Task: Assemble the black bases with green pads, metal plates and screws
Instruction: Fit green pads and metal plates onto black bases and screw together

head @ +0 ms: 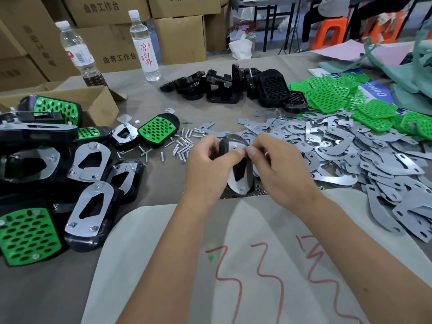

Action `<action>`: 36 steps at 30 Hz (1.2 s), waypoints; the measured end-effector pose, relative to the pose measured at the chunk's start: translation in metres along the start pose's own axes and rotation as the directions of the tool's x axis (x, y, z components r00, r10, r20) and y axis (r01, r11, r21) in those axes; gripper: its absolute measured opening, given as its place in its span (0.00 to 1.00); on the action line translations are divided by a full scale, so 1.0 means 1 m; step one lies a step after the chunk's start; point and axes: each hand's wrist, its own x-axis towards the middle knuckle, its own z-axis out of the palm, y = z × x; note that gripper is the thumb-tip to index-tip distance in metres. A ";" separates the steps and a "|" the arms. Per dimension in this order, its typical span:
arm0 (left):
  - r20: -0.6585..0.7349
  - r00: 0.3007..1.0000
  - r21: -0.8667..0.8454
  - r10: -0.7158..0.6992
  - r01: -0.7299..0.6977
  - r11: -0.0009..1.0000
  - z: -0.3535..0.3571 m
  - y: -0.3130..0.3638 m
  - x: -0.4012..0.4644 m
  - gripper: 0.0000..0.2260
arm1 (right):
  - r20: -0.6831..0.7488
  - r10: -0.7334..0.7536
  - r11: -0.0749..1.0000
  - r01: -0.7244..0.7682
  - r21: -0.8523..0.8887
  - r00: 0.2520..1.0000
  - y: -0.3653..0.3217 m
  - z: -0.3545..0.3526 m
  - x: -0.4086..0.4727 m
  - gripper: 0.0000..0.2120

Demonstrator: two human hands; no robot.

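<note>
Both hands (236,160) hide black base (240,170)

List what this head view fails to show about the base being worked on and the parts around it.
- Black base: its pad side faces away, and the left hand and right hand cover its edges.
- Whatever the right fingertips pinch: too small to tell.
- Metal plates: the pile is cut off by the right edge.
- Green pads: partly buried.
</note>
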 end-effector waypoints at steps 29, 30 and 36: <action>-0.119 0.927 -0.224 -0.356 0.324 0.919 -0.050 -0.001 0.024 0.05 | 0.123 0.141 0.768 -0.187 0.613 0.982 -0.014 0.006 0.004 0.10; -0.073 0.936 -0.190 -0.345 0.327 0.926 -0.049 -0.001 0.023 0.06 | 0.101 0.156 0.737 -0.184 0.650 0.983 -0.013 0.004 0.005 0.09; 0.182 0.931 0.030 -0.316 0.316 0.948 -0.043 0.002 0.012 0.06 | -0.007 0.169 0.746 -0.123 0.654 0.986 -0.012 0.004 0.007 0.11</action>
